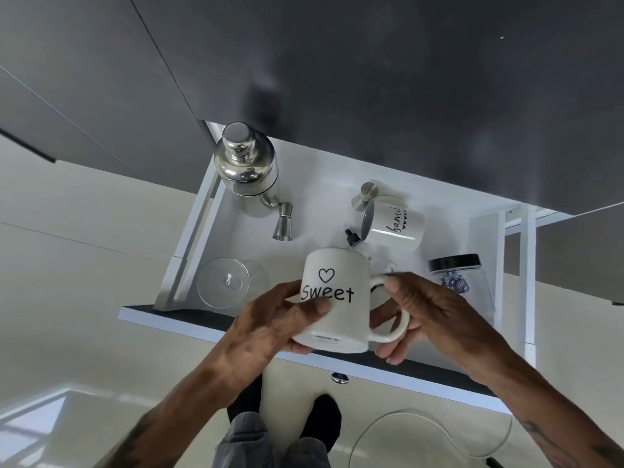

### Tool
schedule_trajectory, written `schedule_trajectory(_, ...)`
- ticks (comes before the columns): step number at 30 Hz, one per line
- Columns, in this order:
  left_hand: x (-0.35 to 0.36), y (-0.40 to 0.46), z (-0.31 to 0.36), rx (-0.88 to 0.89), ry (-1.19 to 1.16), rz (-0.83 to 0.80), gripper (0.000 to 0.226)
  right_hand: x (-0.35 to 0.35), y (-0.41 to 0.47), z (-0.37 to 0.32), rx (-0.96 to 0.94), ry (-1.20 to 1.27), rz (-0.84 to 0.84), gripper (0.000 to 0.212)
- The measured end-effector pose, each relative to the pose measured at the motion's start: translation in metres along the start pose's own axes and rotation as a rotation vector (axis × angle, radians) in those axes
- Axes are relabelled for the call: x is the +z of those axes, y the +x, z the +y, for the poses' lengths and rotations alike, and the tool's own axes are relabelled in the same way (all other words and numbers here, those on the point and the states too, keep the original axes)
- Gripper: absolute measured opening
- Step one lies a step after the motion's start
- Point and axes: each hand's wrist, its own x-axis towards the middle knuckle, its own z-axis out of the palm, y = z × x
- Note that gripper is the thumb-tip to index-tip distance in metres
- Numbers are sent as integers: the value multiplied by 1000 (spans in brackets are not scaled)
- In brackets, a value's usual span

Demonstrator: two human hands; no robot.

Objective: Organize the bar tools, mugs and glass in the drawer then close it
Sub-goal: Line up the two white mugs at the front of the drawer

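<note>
Both hands hold a white mug marked "Sweet" [337,298] above the front of the open white drawer [324,204]. My left hand [270,329] wraps its body and base; my right hand [429,312] grips the handle. Inside the drawer, a steel cocktail shaker [248,163] stands at the back left with a steel jigger [283,221] beside it. A clear stemmed glass [229,285] sits upside down at the front left. A second white mug marked "family" [396,224] lies on its side, with another steel jigger [364,195] behind it. A small black pourer [351,238] pokes out behind the held mug.
A clear jar with a black lid [454,266] holds wrapped items at the drawer's right. A dark cabinet front [371,79] overhangs the drawer's back. Below are my feet in dark socks [320,420], a white cable [405,417] and pale floor.
</note>
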Motion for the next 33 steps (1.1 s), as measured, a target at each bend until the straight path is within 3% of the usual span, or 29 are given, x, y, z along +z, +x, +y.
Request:
schedule_trajectory(4, -1, 5, -1, -108, -92, 37, 59, 15, 0, 10, -174, -247, 16, 46)
schedule_trajectory(7, -5, 11, 7, -176, -99, 74, 63, 17, -3, 20, -291, -478, -7, 73)
schedule_trajectory(10, -5, 15, 14, -179, -77, 59, 59, 23, 7, 25, -359, -458, 83, 73)
schedule_trajectory(15, -4, 23, 8, -88, 146, 105, 70, 34, 28, 33, -184, -143, 145, 47)
schedule_trajectory(19, -9, 21, -7, -17, 431, 28, 77, 41, 33, 45, -2, 147, 90, 36)
schedule_trajectory(23, -7, 36, -14, -47, 592, 123, 44, 51, 38, 51, 97, 209, 116, 30)
schedule_trajectory(25, -3, 46, -15, -81, 703, 184, 38, 56, 43, 52, 143, 240, 125, 24)
schedule_trajectory(30, 1, 59, -15, -240, 780, 284, 36, 61, 57, 59, 309, 177, 104, 48)
schedule_trajectory(33, 8, 63, -18, -328, 870, 325, 34, 66, 64, 63, 315, 152, 67, 52)
